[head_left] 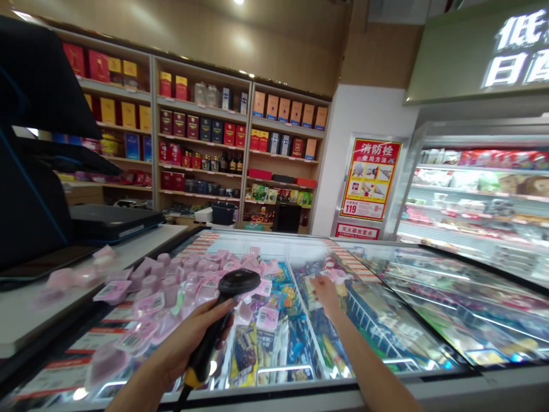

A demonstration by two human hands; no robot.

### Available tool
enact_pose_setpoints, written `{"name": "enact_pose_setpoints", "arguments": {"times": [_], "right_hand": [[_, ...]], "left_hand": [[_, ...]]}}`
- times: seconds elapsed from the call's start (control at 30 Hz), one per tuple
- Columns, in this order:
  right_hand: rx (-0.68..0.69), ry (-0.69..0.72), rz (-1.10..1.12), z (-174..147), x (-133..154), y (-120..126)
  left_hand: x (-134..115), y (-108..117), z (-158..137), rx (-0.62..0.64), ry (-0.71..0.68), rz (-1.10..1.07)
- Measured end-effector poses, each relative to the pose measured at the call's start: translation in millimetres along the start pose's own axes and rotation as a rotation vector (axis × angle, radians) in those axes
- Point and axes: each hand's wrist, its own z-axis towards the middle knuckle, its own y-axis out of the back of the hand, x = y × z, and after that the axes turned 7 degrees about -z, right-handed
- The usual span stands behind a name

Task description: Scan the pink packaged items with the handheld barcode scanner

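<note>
- While the left hand (pixel 185 337) is wrapped round the handle of a black scanner (pixel 210 342), the right hand (pixel 326 293) reaches over the freezer (pixel 319 395), well apart, to the right.
- Scanner: long axis slanting, yellow-trimmed butt near and left, head far and right; cable drops from the butt.
- Pink cups (pixel 170 289): heaped on the glass, left of and beyond the left hand, which is the nearer hand. Scanner head overlaps the heap's right edge in view; contact not certain.
- Right hand: fingers curled, beside a pink-lidded item (pixel 339 276). Blur; cannot tell whether it has hold of that or anything else.
- More cups on the counter (pixel 26 323), far left, blurred.
- Writing: barcodes on several cup lids, digits and brand unreadable. Red poster (pixel 371 178), far right of centre: 消防栓, 使用方法, 119. Red strip (pixel 357 231) below starts 灭火器. Lit sign (pixel 514 51), upper right: 低 and 日 clear, rest cut off.
- Boxes (pixel 203 127) on far shelves: labels too small.
</note>
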Motion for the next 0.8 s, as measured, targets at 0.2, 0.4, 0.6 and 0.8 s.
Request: {"name": "enact_pose_setpoints", "arguments": {"times": [0.2, 0.4, 0.6, 0.8], "right_hand": [[0.65, 0.316, -0.181, -56.7, 25.3, -28.8], [0.712, 0.296, -0.179, -73.6, 34.0, -38.3], [0.685, 0.257, -0.114, -63.3, 34.3, -44.1], [0.34, 0.101, 0.076, -23.2, 34.7, -38.4]], "left_hand": [[2.6, 4.6, -3.5, -0.011, -0.006, -0.012], [1.9, 5.1, -8.4, -0.007, 0.011, -0.005], [-1.4, 0.3, -2.0, -0.009, -0.056, -0.007], [-4.4, -13.2, 11.3, -0.052, -0.115, -0.022]]}}
